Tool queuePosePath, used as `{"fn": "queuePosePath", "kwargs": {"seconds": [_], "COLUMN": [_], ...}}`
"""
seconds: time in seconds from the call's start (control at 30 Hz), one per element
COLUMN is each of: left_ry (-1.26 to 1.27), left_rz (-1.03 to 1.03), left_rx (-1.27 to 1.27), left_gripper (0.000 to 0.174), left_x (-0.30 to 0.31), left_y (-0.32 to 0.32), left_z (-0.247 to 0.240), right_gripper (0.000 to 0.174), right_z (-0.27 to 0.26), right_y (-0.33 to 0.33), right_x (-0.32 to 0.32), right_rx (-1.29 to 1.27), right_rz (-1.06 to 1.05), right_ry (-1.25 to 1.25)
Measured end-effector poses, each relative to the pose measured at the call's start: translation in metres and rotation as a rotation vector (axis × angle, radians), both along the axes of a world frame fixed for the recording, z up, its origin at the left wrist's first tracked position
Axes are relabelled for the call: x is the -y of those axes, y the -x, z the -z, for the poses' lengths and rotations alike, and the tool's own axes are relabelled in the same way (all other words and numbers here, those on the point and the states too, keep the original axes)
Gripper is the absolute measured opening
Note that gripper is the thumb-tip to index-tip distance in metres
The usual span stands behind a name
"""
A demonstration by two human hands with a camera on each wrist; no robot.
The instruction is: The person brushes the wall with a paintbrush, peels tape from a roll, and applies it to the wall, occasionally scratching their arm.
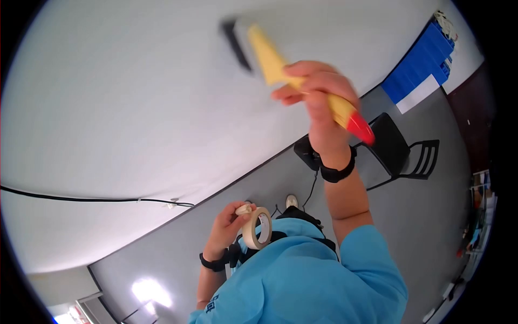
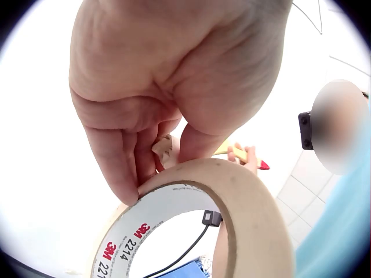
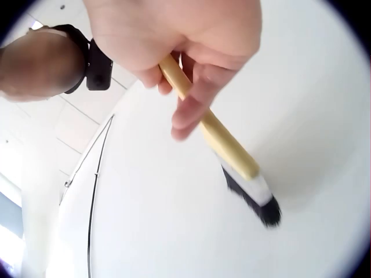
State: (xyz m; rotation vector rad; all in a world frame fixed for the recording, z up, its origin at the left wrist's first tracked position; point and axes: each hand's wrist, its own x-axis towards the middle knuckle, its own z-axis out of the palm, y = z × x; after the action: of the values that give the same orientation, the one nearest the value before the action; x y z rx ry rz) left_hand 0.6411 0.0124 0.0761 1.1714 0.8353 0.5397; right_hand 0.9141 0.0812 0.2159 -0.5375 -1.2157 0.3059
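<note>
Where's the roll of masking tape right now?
Head view, lower centre: the tape roll is held in the left hand, below the right hand and its paintbrush.

Paintbrush look: we see a flat paintbrush (image 1: 268, 55) (image 3: 229, 148) with a pale yellow wooden handle, a red end, a light band and black bristles.
Paintbrush pose: it is tilted. In the head view the bristles point up and to the left and the red end points down and to the right. It looks blurred there.
Paintbrush place: the right hand (image 1: 319, 93) holds it up high, with the fingers curled around the middle of the handle. The bristles are at the white wall (image 1: 135, 108). We cannot tell if they touch it.
Tape look: a tape roll (image 1: 256, 227) (image 2: 258, 217) of cream masking tape. Its white inner ring has "3M" printed in red and "2214" in black.
Tape pose: it stands on its edge, and we see through the hole.
Tape place: the left hand (image 1: 227, 222) grips its upper rim. It is low, in front of the chest, and well apart from the paintbrush.
</note>
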Motion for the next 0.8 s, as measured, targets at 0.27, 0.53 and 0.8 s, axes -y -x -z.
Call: {"fn": "queuePosePath", "kwargs": {"seconds": [0.27,0.53,0.8], "left_ry": [-0.003,0.01,0.026], "left_rz": [-0.04,-0.116,-0.107], "left_rx": [0.001,0.024,0.002], "left_gripper": [0.026,0.026,0.026], "left_x": [0.006,0.013,0.011], "left_y": [0.002,0.005,0.008], "left_z": [0.0,0.005,-0.003], "right_gripper": [0.026,0.016,0.013], "right_z": [0.05,0.221,0.333], "right_y": [0.029,0.055,0.054], "right_x": [-0.046,-0.037,-0.005], "right_rx": [0.554,1.005,1.078], "right_rz": [0.304,-0.087,-0.426], "right_ry": [-0.285,-0.03,0.493]}}
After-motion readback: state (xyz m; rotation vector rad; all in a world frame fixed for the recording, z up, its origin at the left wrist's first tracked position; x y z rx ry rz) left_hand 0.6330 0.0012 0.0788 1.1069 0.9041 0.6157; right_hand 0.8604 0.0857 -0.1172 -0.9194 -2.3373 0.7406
